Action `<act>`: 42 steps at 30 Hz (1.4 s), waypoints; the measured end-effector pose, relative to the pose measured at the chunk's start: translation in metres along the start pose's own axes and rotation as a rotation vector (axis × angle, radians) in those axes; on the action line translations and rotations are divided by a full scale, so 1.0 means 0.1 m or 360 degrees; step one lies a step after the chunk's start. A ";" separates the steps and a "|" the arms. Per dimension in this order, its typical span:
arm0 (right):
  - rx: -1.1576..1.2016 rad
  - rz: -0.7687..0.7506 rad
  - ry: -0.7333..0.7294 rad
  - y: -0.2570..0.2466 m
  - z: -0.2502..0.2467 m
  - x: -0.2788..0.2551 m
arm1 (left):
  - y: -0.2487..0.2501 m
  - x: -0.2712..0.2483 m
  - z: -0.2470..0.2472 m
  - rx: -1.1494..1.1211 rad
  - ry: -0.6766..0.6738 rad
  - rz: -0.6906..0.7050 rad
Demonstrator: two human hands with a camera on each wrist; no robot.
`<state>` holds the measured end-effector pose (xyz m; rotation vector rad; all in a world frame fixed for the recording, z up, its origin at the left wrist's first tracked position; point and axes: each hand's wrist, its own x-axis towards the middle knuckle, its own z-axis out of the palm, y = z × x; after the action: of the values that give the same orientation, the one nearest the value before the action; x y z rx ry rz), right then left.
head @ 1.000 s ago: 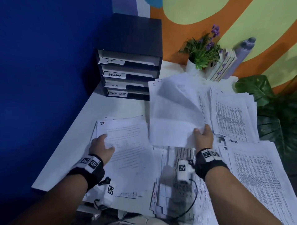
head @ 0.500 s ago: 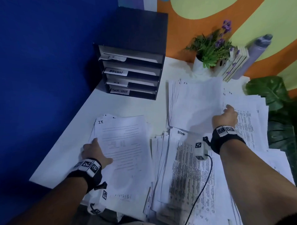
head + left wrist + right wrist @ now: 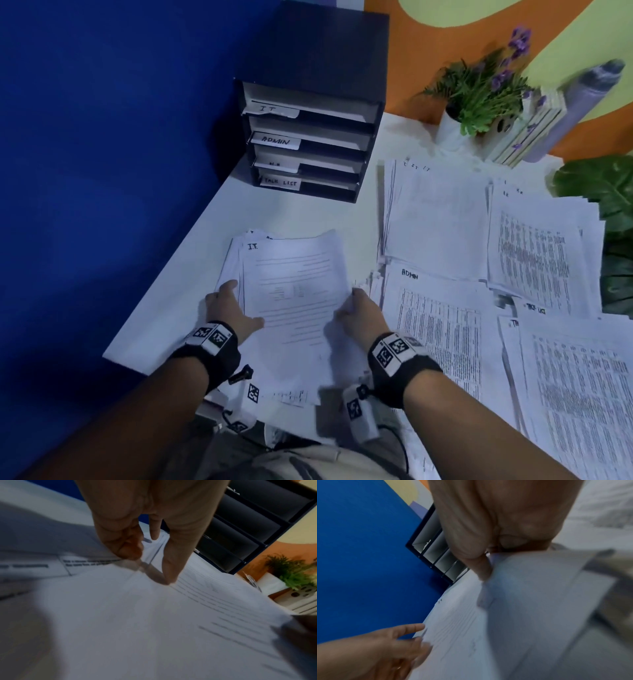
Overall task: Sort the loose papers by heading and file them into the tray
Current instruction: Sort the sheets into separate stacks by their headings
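Observation:
A dark tray unit [image 3: 315, 68] with slots labelled IT, ADMIN, HR and TASK LIST stands at the table's far left; it also shows as the tray unit [image 3: 248, 524] and the tray unit [image 3: 436, 555]. Near me lies a stack headed IT [image 3: 291, 284]. My left hand [image 3: 236, 308] holds its left edge, thumb on top. In the left wrist view my left hand [image 3: 150, 568] pinches the stack [image 3: 154, 615], fingers curled at the edge. My right hand [image 3: 356, 308] grips the right edge. In the right wrist view my right hand [image 3: 488, 568] has its thumb on the stack [image 3: 462, 628].
More sorted piles cover the right of the table: another IT pile [image 3: 435, 222], an ADMIN pile [image 3: 442, 329], a printed pile [image 3: 534, 253] and a task list pile [image 3: 575, 387]. A potted plant [image 3: 479, 92], books [image 3: 527, 137] and a bottle [image 3: 582, 102] stand behind. The blue wall is left.
My right hand left the far pile of sheets and came back left to the right edge of the near IT stack. My left hand stayed at that stack's left edge.

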<state>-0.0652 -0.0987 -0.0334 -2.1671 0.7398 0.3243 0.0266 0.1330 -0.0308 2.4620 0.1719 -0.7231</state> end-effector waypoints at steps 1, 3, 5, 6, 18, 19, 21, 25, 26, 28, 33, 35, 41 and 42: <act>0.0065 0.0024 0.0049 0.00 0.05 -0.02 | 0.00 -0.02 0.01 -0.0163 -0.0005 -0.0001; 0.0276 0.0047 0.0185 0.01 0.06 -0.05 | -0.01 -0.05 0.01 -0.0378 -0.0014 -0.0024; 0.0444 0.0063 0.0322 0.06 0.00 -0.01 | -0.01 -0.07 0.00 -0.0411 -0.0008 0.0002; 0.0490 0.0090 0.0331 0.06 -0.05 -0.01 | -0.01 -0.09 -0.02 -0.0421 0.0009 0.0030; 0.0847 0.0191 0.0357 0.14 -0.26 -0.03 | -0.08 -0.10 -0.21 -0.0589 -0.0001 0.0277; 0.0838 0.0204 0.0352 0.13 -0.27 -0.04 | -0.08 -0.09 -0.23 -0.0588 0.0023 0.0270; 0.0833 0.0204 0.0325 0.12 -0.30 -0.08 | -0.09 -0.06 -0.26 -0.0622 0.0060 0.0266; 0.0862 0.0142 0.0234 0.13 -0.29 -0.12 | -0.08 -0.08 -0.29 -0.0712 0.0070 0.0278; 0.0846 0.0123 0.0213 0.11 -0.28 -0.13 | -0.05 -0.10 -0.28 -0.0734 0.0065 0.0303; 0.0841 0.0070 0.0157 0.03 -0.26 -0.15 | 0.05 -0.18 -0.26 -0.0773 0.0038 0.0354; 0.0862 0.0007 0.0079 -0.07 -0.23 -0.07 | 0.28 -0.29 -0.20 -0.0765 0.0048 0.0430; 0.0853 0.0054 0.0029 -0.04 -0.26 -0.05 | 0.37 -0.27 -0.21 -0.0984 0.0025 0.0386; 0.0686 0.0113 0.0501 0.18 -0.62 0.01 | 0.48 -0.15 -0.10 -0.1283 -0.0388 0.0363; 0.0662 0.0112 0.0589 0.23 -0.72 0.02 | 0.47 -0.15 -0.06 -0.1194 -0.0447 0.0337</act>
<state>-0.0790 -0.1665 -0.0016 -1.8211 0.9917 -0.1917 0.0297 0.0982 0.0038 1.6233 0.0555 -0.7332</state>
